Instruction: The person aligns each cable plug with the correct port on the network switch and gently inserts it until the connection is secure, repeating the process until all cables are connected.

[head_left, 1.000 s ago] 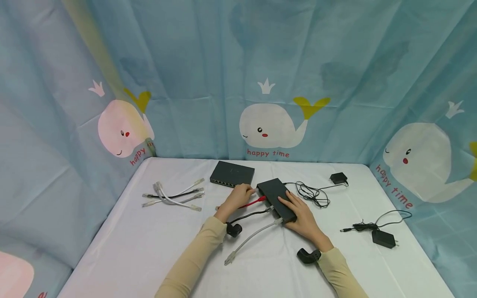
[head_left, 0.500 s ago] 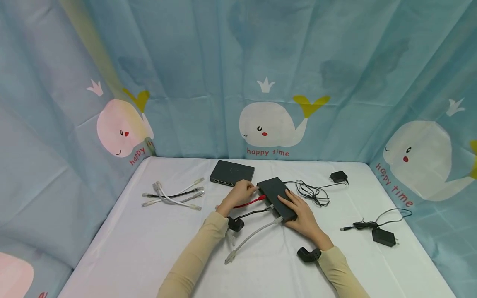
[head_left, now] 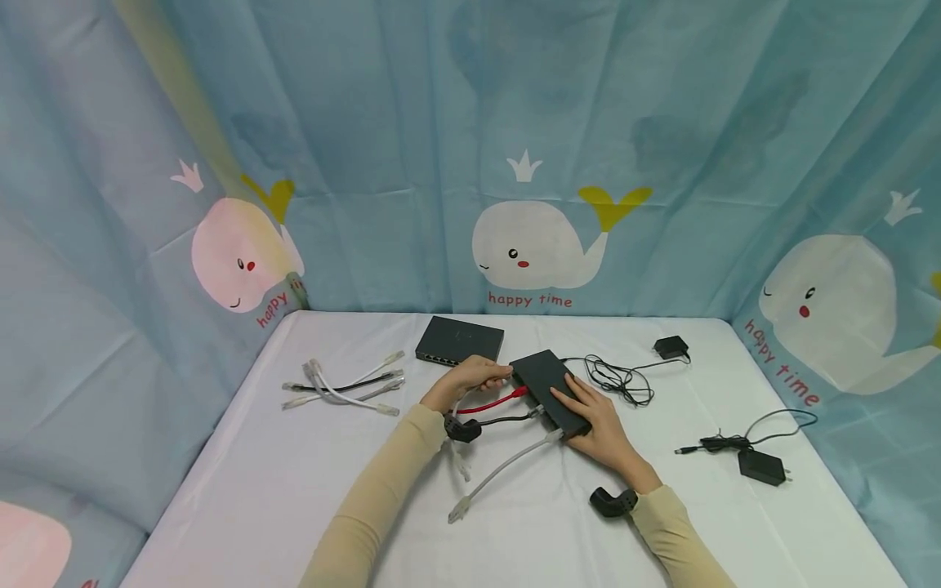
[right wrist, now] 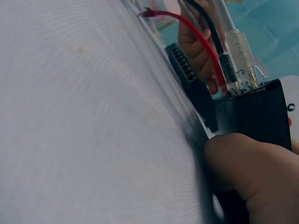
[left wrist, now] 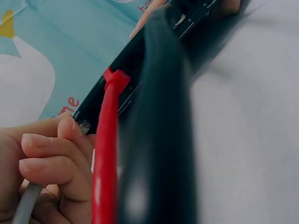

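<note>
A black network switch (head_left: 547,384) is held tilted by my right hand (head_left: 599,425), whose fingers lie over its top and whose thumb (right wrist: 233,156) is under the near end. Plugged into its port side are a red network cable (head_left: 496,402), a black network cable (head_left: 507,420) and a grey network cable (head_left: 507,467). At the far end of that side, my left hand (head_left: 468,380) pinches the plug (left wrist: 84,126) of another grey network cable (left wrist: 28,203) right at the port. That cable runs through the curled fingers, and its loose end hangs below the wrist.
A second black switch (head_left: 459,340) lies at the back of the white table. Several loose network cables (head_left: 341,388) cross each other at the left. On the right lie a power adapter (head_left: 671,348) with a coiled cord (head_left: 617,380) and another power adapter (head_left: 761,467).
My left hand has turned slightly at the port, its wrist dropping a little. The loose end of its grey cable has come into view below the wrist. My right hand keeps its hold on the switch.
</note>
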A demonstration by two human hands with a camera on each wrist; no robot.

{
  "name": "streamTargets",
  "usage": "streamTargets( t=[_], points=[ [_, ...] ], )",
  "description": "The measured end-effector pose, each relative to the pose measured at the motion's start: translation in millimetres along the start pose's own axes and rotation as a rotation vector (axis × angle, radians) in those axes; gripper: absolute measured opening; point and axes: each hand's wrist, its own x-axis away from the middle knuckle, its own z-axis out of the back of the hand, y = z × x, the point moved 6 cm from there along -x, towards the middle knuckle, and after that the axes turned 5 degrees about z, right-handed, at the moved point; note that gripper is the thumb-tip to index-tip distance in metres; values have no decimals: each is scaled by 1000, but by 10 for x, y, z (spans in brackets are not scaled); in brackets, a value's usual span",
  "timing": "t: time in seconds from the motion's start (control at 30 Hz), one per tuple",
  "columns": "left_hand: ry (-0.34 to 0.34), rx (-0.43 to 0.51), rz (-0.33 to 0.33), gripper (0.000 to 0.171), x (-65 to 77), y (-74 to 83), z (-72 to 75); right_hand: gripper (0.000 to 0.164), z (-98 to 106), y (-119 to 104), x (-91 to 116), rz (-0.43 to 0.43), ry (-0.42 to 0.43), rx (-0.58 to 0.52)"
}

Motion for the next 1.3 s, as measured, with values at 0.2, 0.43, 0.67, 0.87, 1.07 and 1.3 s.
streamTargets(
  t=[0.2,0.43,0.67,0.87,1.07,1.3],
  points=[
    [24,28,16,39,-9,26,-10,70,20,27,-23,-10,21,-47],
    [54,-28,35,42,-18,157,-19,66,42,40,-10,-17,52,-129],
    [58,-44,61,33,-49,183,-31,66,77,42,-3,-21,60,-105],
    [75,-63,83,29,-68,149,-23,67,33,9,28,-31,52,-125],
    [65,-75,82,33,-32,129,-28,68,6,-7,37,-46,22,-100],
    [79,-79,-9,38,32,192,-25,71,18,13,-17,-34,-10,-34]
  ],
)
